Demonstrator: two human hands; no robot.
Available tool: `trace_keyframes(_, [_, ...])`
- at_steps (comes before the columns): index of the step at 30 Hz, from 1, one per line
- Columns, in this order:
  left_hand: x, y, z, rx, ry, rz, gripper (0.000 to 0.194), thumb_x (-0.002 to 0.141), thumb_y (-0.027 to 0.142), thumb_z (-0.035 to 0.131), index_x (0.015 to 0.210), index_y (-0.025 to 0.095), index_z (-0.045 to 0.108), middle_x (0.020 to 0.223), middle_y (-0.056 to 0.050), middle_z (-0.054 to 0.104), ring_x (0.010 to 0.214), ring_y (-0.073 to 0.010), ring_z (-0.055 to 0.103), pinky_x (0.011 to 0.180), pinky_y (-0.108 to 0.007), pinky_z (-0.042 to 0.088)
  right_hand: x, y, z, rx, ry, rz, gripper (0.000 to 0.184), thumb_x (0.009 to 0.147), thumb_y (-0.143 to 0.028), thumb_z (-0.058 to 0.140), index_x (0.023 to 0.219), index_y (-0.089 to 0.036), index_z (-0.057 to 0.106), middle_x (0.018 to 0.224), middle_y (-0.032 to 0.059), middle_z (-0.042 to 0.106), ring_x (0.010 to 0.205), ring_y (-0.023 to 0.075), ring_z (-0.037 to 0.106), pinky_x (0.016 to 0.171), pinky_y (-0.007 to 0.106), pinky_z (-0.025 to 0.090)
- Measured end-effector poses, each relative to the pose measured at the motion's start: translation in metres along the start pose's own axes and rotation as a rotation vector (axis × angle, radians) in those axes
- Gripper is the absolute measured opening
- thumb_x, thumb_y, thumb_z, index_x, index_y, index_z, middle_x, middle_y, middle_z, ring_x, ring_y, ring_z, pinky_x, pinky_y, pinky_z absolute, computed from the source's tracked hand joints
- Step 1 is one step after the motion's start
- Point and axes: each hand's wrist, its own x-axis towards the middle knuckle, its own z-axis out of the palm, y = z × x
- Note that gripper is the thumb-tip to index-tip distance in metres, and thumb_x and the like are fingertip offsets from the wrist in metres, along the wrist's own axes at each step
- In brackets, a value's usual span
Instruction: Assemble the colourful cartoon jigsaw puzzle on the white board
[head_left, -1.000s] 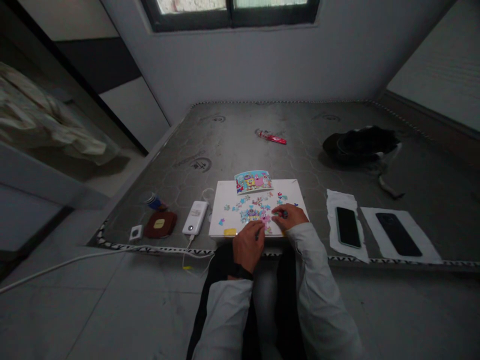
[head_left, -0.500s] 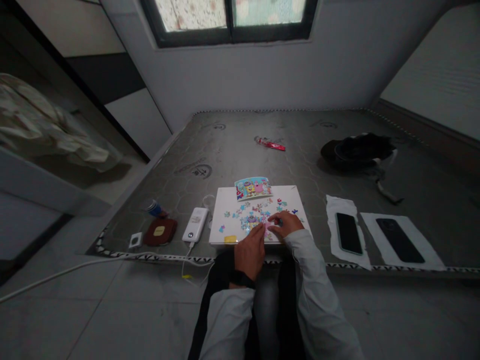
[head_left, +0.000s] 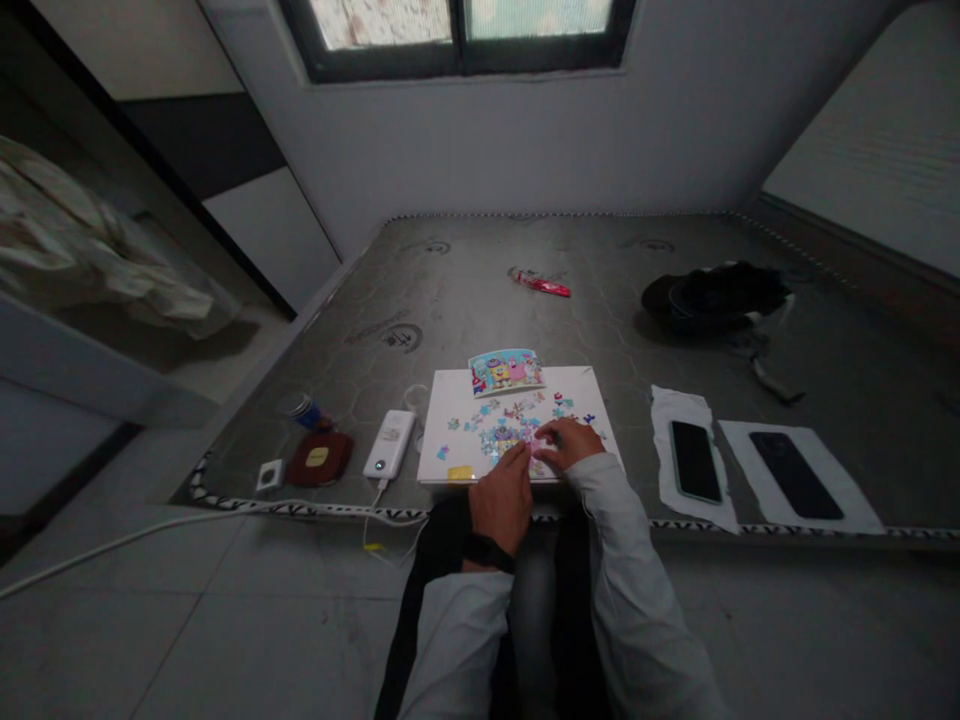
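Note:
A white board [head_left: 457, 400] lies at the near edge of a bare grey mattress [head_left: 570, 320], with several small coloured puzzle pieces [head_left: 506, 420] scattered and partly joined on it. A cartoon reference picture [head_left: 506, 370] rests at its far edge. My left hand [head_left: 502, 495] sits at the board's near edge, fingers curled, fingertips touching the joined pieces. My right hand [head_left: 570, 443] lies beside it, fingers bent and pressing down on pieces. Whether either hand pinches a piece is too small to make out.
Left of the board lie a white power bank [head_left: 390, 445], a brown pouch [head_left: 320, 458], a blue cup [head_left: 304, 410] and a white plug [head_left: 269, 474]. Two dark phones [head_left: 694, 460] [head_left: 795, 472] rest on paper at right. A red wrapper [head_left: 541, 284] and dark clothing [head_left: 712, 295] lie farther back.
My right hand has drawn left and nearer to my left hand over the joined pieces. The view has shifted slightly.

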Motion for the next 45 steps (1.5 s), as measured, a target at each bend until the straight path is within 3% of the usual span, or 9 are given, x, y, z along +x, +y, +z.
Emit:
trace_keyframes(11, [-0.001,0.004,0.000,0.021,0.009,-0.012,0.039,0.099,0.031,0.036,0.130,0.034,0.059,0.142,0.000,0.055,0.097,-0.0175,0.069,0.079,-0.031,0.058,-0.001,-0.001,0.000,0.126,0.011,0.009,0.023,0.066,-0.019,0.076,0.085,-0.021,0.064,0.080,-0.0020,0.070,0.078,0.0154,0.064,0.075,0.027,0.044])
trace_keyframes(18, [0.000,0.003,0.002,-0.054,0.024,-0.014,0.038,0.098,0.027,0.042,0.130,0.030,0.060,0.139,-0.003,0.057,0.106,-0.0167,0.066,0.090,-0.031,0.055,-0.001,-0.004,-0.010,0.196,0.041,-0.002,0.019,0.075,-0.019,0.067,0.092,-0.023,0.073,0.082,-0.0001,0.074,0.073,0.0147,0.063,0.071,0.026,0.046])
trace_keyframes(28, [-0.001,-0.001,0.006,-0.082,0.071,0.023,0.036,0.098,0.028,0.042,0.129,0.029,0.060,0.140,-0.001,0.056,0.110,-0.0160,0.064,0.093,-0.031,0.055,0.000,-0.008,-0.010,0.268,0.091,0.212,0.011,0.074,-0.019,0.066,0.083,-0.018,0.071,0.080,0.0017,0.073,0.067,0.0136,0.065,0.068,0.024,0.049])
trace_keyframes(33, [-0.001,0.000,0.005,-0.081,0.065,0.009,0.036,0.098,0.028,0.042,0.129,0.028,0.060,0.141,-0.002,0.056,0.110,-0.0156,0.065,0.093,-0.030,0.054,0.002,-0.002,-0.005,0.251,0.152,0.126,0.020,0.078,-0.019,0.061,0.094,-0.020,0.073,0.086,0.0033,0.072,0.075,0.0143,0.065,0.073,0.025,0.050])
trace_keyframes(39, [0.000,0.000,0.005,-0.088,0.060,0.011,0.036,0.098,0.028,0.042,0.129,0.028,0.060,0.141,-0.002,0.056,0.112,-0.0158,0.064,0.095,-0.030,0.053,0.001,-0.003,-0.008,0.228,0.131,0.039,0.017,0.079,-0.021,0.063,0.089,-0.023,0.077,0.085,0.0021,0.074,0.073,0.0149,0.065,0.073,0.027,0.050])
trace_keyframes(45, [0.000,0.001,0.006,-0.095,0.062,0.012,0.036,0.098,0.028,0.042,0.130,0.028,0.060,0.141,-0.002,0.056,0.113,-0.0158,0.063,0.093,-0.029,0.054,0.001,-0.013,-0.004,0.275,0.043,0.158,0.012,0.074,-0.019,0.069,0.083,-0.021,0.075,0.076,-0.0001,0.075,0.071,0.0144,0.069,0.068,0.024,0.052])
